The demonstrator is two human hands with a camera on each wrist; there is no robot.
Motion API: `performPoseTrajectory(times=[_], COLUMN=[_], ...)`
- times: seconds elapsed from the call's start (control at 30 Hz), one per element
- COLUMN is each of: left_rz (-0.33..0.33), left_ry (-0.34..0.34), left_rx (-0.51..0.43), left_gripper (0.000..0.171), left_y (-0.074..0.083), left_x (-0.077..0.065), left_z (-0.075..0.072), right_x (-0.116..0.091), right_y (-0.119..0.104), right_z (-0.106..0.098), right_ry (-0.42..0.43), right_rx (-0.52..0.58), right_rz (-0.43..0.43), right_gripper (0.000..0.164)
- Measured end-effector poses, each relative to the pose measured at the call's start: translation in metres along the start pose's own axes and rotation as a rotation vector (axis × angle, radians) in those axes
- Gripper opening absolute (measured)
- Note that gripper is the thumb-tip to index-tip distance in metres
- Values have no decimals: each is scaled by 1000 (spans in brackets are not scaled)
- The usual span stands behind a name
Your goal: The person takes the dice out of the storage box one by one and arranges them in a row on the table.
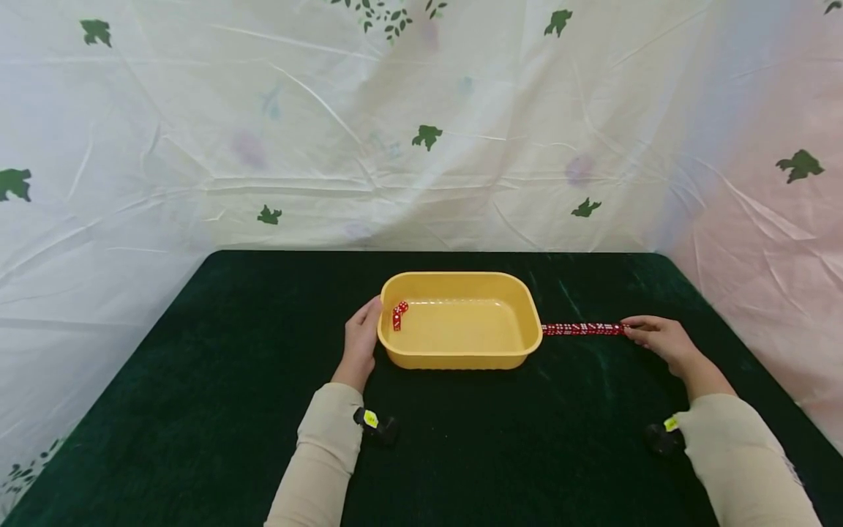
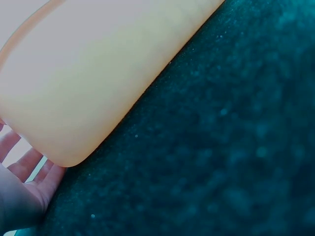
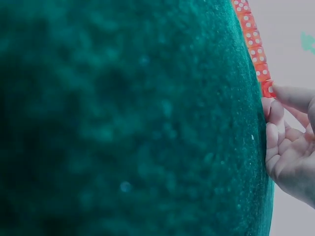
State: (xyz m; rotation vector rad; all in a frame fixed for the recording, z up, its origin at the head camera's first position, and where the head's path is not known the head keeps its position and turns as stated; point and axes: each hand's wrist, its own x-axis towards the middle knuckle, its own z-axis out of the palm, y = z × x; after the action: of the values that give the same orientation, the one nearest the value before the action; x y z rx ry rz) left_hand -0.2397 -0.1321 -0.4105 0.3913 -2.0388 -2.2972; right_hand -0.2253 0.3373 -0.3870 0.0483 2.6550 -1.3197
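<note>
Nearest are two pale sleeves (image 1: 319,457), one behind each hand, with a black wrist device (image 1: 382,430) strapped on the inner side of the left wrist and a similar one at the right. Past the cuffs, the left hand (image 1: 360,340) rests against the near end of a yellow tub (image 1: 454,362), its fingers fairly straight and touching the outer wall rather than curled round it. The right hand (image 1: 661,342) pinches the end die (image 3: 269,89) of a straight row of red dice (image 1: 582,329) between thumb and fingers. From those fingertips the row runs toward the left hand, as far as the tub's opposite end; whether it touches the wall there I cannot tell. Inside the tub, just beyond the left hand's fingers, a few loose dice (image 1: 398,316) lie close together. Under both hands spreads the dark green cloth-covered worktop (image 1: 500,454), reaching well past them. Farthest from the hands hangs a pale, creased curtain (image 1: 329,161) printed with green leaf shapes (image 1: 427,137).
</note>
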Motion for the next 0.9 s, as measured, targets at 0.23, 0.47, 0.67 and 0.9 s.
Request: performPoseTrajectory(times=[0.23,0.47,0.67,0.9], left_rz=[1,6,12,14], left_ry=[-2,-1,-4,-4], left_rx=[-6,-9,-9,-13], left_gripper=[47,49,51,51], left_y=[0,-1,-1,-2], left_x=[0,1,1,2], left_z=[0,0,0,0], right_x=[1,2,3,5], right_y=[-1,-2,-4,-7], right_z=[3,4,4,-2], right_ry=[3,2,-18,-63], right_rx=[-13,-16,-3,29], right_rz=[-13,-11,0,-8], right_gripper=[49,50,51,50])
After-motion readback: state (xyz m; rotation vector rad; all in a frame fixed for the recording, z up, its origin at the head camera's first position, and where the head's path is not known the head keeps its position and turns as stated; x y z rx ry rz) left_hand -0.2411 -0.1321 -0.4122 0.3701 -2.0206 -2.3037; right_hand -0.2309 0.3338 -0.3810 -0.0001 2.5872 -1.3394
